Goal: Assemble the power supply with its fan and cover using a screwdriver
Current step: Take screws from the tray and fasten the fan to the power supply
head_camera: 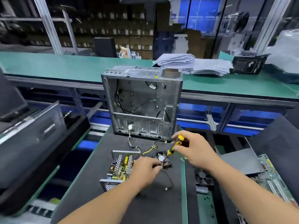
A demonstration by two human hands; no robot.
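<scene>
Right hand (192, 149): curled round the yellow-and-black screwdriver (175, 145), handle up, shaft slanting down-left toward the fan.
Left hand (145, 167): fingers bent, pinching the near edge of the fan (161, 158) where the screwdriver tip comes down; the exact contact is hidden by the fingers.
Fan: small, black, lying flat on the dark mat (90, 183), just right of the power supply.
Power supply (120, 167): open, cover off, circuit board and yellow parts showing, on the mat right under the left wrist.
Wires (146, 150): yellow and black, running from the power supply up toward the case.
Computer case (142, 102): bare metal, standing upright and open behind the work.
Cover (242, 160): a grey metal plate lies on the right, well apart from the power supply; whether it is the cover I cannot tell.
Bench (64, 65): green, with a paper stack (194, 63) behind the case.
</scene>
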